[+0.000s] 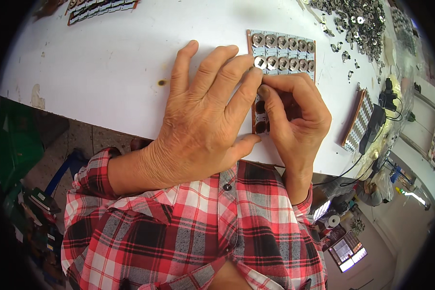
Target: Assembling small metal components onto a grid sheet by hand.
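Observation:
A panel of small circuit boards (pixel 284 51) lies on the white table before me, its upper two rows fitted with round silver metal clips (pixel 271 63). Lower down, bare dark round spots show at its left edge. My left hand (pixel 203 108) is spread flat at the panel's left side, its index fingertip touching the panel beside my right fingertips. My right hand (pixel 295 106) bends over the panel's lower part with thumb and index finger pinched together. Whatever is between them is hidden, and so is most of the panel below that hand.
A heap of loose metal clips (pixel 357 24) covers the far right of the white table (pixel 116 63). Another board panel (pixel 357 118) leans near the right edge beside black cables (pixel 389 99). More panels (pixel 99 10) lie at the far left. A green bin (pixel 17 140) stands below the left edge.

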The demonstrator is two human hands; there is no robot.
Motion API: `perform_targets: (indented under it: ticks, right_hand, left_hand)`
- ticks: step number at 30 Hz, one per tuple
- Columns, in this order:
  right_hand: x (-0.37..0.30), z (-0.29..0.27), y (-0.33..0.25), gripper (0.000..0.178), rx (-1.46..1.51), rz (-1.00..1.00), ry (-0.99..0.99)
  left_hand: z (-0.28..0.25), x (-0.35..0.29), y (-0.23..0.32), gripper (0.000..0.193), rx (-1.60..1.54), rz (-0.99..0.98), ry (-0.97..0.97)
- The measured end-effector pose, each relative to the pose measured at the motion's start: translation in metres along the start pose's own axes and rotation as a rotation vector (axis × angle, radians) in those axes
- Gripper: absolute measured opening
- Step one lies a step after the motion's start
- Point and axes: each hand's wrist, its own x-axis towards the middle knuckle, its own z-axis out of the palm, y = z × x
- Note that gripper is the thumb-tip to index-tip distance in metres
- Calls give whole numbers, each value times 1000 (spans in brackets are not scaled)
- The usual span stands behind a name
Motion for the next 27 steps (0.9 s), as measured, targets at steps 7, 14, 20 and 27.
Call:
perform_targets:
  ticks: [7,14,20,27]
  right_hand:
    - [8,-14,-6,12,91,111,-172]
    - [10,-11,-8,8,-24,94,-173]
    - [7,-10,-11,10,49,136,-143]
    - [-1,-1,-11,12,-120,39,-22]
  left_hand:
    - [-5,3,5,91,30,10,-32]
    - [-4,3,1,85,84,45,-27]
    - [-6,4,1,81,80,38,-48]
    - [-4,5,0,85,67,30,-32]
